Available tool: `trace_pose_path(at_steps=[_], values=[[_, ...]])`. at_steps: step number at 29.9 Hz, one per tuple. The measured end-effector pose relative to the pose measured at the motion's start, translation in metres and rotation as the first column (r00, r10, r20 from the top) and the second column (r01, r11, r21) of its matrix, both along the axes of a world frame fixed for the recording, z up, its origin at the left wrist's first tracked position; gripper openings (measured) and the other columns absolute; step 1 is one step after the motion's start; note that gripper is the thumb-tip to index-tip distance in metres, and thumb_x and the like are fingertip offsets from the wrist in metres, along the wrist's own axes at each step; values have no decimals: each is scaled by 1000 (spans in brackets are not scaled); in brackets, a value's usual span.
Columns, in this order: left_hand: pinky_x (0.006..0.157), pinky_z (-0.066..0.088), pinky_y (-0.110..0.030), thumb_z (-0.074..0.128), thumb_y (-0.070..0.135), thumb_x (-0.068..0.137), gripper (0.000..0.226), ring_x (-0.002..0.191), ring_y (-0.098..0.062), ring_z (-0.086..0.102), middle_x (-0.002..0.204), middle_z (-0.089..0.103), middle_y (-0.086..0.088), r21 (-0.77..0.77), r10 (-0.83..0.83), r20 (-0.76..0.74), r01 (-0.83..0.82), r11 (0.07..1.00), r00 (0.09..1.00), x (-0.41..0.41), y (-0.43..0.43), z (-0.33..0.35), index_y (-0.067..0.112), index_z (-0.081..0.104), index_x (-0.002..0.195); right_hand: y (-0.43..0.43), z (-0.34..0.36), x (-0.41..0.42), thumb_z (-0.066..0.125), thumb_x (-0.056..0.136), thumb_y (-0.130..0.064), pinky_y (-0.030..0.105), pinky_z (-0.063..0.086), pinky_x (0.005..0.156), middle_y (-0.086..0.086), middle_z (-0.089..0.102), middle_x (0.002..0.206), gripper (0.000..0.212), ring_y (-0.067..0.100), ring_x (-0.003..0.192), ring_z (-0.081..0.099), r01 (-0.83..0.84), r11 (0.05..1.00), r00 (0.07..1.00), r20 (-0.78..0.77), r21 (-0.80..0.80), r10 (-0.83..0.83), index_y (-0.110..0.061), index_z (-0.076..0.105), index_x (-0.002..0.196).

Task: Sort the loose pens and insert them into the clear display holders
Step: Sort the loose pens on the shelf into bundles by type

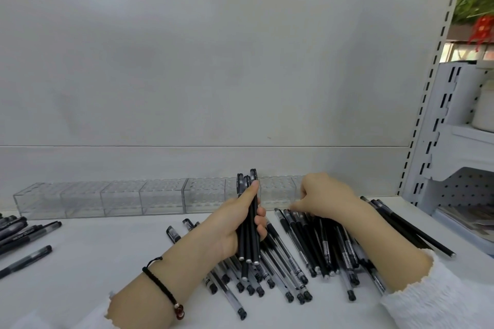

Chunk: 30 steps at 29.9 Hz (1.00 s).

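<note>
Nearest me, below and right of the grip, the heap of loose black and clear-barrelled plastic pens [291, 256] lies on the white shelf [107, 243], barrels mostly running toward and away from me. L hand [227, 224] wraps a bundle of slim matte-black pens [248, 246], long axis near upright. R hand [326, 195] sits curled on the heap just right of the bundle; can't tell if it's pinching one. Straight beyond the bundle's tips, the row of clear acrylic holders w/ hole-grid tops [120, 197] runs side to side. L hand is nearer, so I reckon it does the inserting.
</note>
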<state>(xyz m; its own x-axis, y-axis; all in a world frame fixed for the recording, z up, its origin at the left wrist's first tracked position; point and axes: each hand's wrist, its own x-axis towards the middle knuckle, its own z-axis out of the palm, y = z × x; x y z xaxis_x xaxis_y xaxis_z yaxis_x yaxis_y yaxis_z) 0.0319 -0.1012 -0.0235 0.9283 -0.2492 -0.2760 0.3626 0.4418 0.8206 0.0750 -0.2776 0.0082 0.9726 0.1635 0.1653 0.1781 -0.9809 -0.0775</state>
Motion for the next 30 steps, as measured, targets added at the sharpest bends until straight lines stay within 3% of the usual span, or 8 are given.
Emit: trace_pose_path(at_steps=[3,6,12,18,24,30], values=[[37,41,-20,66,41,87,36,38,-12,41,55,49,-3,0,3,2,-3,1000,1000,0,0,0,12,47,82,-2,1,0,66,80,-46,26,41,64,-2,52,73,39,23,75,53,14,999,1000,-7,-41,-14,-19,43,65],[37,42,-20,66,41,87,35,38,-12,41,56,48,-2,14,6,12,-6,1000,1000,0,0,0,12,47,81,1,1,-2,67,79,-52,24,35,53,-4,49,61,45,19,70,54,-15,999,997,-82,-32,12,-16,50,58],[39,42,-21,66,41,87,36,39,-12,41,57,49,-3,28,15,13,-15,1000,1000,-1,0,1,12,48,78,11,-1,-8,67,76,-59,22,34,50,-8,53,60,41,12,63,54,-52,997,995,-89,-65,46,-18,66,74],[38,41,-20,65,41,89,35,38,-13,41,55,49,-3,20,27,7,-27,999,1000,-1,-1,2,12,48,77,15,-2,-11,68,73,-48,25,43,63,-2,72,84,39,17,84,67,-72,997,987,-149,-37,65,-14,74,92],[38,40,-20,64,41,89,36,37,-13,40,54,48,-4,24,40,-1,-40,999,999,-1,-2,3,11,48,77,24,-6,-10,71,72,-36,31,51,73,2,72,97,35,19,91,67,-89,996,974,-207,29,93,-12,70,99],[39,41,-20,65,40,89,36,38,-13,41,56,48,-4,25,53,-10,-53,998,999,-1,-1,5,11,47,77,26,-7,-8,77,71,-30,28,51,75,-14,60,77,24,12,81,60,-119,981,968,-200,153,148,-25,68,93]])
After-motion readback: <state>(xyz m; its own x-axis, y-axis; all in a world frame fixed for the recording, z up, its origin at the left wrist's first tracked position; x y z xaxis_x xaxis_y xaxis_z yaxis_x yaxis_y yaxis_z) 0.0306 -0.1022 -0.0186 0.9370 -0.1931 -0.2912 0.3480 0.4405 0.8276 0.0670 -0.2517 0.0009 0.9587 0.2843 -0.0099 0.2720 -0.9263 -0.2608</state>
